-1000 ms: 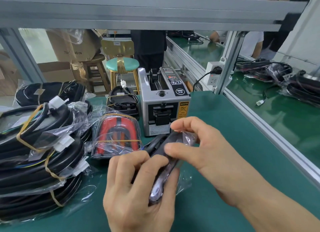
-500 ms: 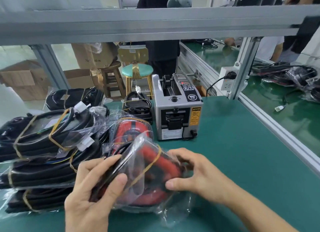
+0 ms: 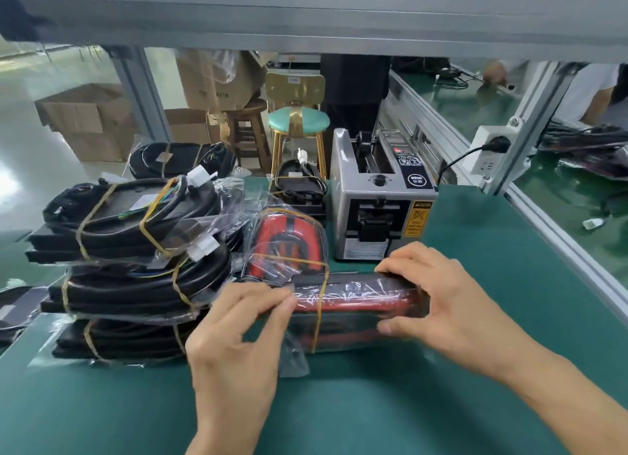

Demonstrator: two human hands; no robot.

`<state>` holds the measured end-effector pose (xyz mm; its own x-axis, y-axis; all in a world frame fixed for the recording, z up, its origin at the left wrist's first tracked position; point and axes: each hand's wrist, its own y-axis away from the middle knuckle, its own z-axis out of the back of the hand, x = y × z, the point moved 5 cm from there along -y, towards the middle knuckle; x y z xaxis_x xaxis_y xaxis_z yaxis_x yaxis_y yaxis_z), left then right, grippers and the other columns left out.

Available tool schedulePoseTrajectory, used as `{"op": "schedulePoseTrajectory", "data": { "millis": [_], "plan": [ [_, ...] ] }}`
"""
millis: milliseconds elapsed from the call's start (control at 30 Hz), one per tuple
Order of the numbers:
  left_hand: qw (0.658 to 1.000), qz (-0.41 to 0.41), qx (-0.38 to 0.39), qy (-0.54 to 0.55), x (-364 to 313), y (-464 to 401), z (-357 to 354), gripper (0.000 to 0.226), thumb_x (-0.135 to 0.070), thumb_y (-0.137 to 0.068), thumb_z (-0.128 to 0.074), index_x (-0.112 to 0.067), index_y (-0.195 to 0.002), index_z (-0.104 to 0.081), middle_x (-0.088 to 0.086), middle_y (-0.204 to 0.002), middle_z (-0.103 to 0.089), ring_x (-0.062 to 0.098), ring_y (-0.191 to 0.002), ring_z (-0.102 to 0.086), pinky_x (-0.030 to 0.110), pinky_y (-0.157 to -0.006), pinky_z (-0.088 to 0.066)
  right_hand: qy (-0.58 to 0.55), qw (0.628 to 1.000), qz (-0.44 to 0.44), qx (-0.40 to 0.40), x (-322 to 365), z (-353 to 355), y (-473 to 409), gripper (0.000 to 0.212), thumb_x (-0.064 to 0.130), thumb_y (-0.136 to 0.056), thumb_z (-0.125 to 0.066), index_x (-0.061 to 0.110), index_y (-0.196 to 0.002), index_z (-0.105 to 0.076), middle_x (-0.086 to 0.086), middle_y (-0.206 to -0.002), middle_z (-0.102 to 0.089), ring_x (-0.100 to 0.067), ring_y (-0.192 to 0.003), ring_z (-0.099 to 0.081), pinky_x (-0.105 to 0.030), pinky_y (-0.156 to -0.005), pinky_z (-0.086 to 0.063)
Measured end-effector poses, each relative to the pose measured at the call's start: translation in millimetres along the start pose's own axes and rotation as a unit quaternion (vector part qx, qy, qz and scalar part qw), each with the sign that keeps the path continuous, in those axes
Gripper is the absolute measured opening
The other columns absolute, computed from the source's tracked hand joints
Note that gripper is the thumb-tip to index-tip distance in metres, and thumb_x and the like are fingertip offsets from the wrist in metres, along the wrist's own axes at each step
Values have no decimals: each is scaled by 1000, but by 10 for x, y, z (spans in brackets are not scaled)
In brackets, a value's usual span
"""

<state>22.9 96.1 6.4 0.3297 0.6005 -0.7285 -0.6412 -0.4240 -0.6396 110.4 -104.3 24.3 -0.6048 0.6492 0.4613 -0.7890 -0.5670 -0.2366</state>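
Note:
A red and black part in a clear plastic bag [image 3: 356, 301], bound by a yellow rubber band, stands on its edge on the green table [image 3: 475, 267] in front of me. My left hand [image 3: 238, 339] pinches its left end between fingertips and thumb. My right hand [image 3: 438, 301] grips its right end, fingers over the top and thumb below. A second bagged red part [image 3: 289, 244] lies flat just behind it.
Stacked bagged bundles of black cable [image 3: 129, 251] fill the left of the table. A grey tape dispenser [image 3: 380, 200] stands behind the held bag. An aluminium frame rail [image 3: 560, 244] borders the table on the right. Stools and cardboard boxes stand beyond.
The bagged red part went from tilted flat in my hands to standing on its edge, moved forward and right toward the tape dispenser. Both hands kept hold of its ends.

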Motion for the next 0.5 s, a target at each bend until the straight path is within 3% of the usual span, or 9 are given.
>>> {"op": "schedulePoseTrajectory", "data": {
  "millis": [100,167,267,400,500],
  "plan": [
    [991,-116,-20,-59,-90,89,9,4,-8,-80,-69,-6,-78,-72,-4,-80,-60,10,-78,-54,25,-72,-45,-3,1000,-6,-12,-27,-66,32,55,37,-65,-85,29,-114,-61,26,-110,-44,6,-106,-40,-13,-92,-23],
    [985,-160,-21,-58,-145,151,-22,6,-12,-83,-65,-12,-79,-69,-6,-82,-55,12,-78,-50,33,-68,-42,-2,999,-9,-32,-50,-85,46,55,34,-65,-85,28,-115,-62,26,-111,-43,15,-105,-34,-10,-88,-22],
    [977,-209,40,-29,-247,296,-156,7,-19,-82,-62,-19,-76,-62,-6,-81,-55,13,-75,-49,32,-65,-40,-14,999,-13,-38,-60,-111,58,55,32,-66,-85,30,-116,-62,28,-114,-42,18,-105,-31,-12,-89,-22],
    [971,-201,117,-47,-206,322,-251,23,-28,-80,-64,-13,-64,-71,-5,-71,-60,8,-72,-51,25,-64,-38,-26,999,-11,-27,-72,-119,44,54,34,-68,-84,36,-115,-59,30,-115,-42,10,-108,-36,-10,-91,-20],
    [990,-119,73,3,-135,159,-101,20,-40,-76,-69,-21,-75,-75,-4,-77,-61,6,-75,-55,26,-62,-46,-44,999,-11,-2,-83,-96,-3,52,36,-69,-83,44,-112,-55,30,-113,-42,14,-106,-35,-10,-89,-20]
  ]
}}
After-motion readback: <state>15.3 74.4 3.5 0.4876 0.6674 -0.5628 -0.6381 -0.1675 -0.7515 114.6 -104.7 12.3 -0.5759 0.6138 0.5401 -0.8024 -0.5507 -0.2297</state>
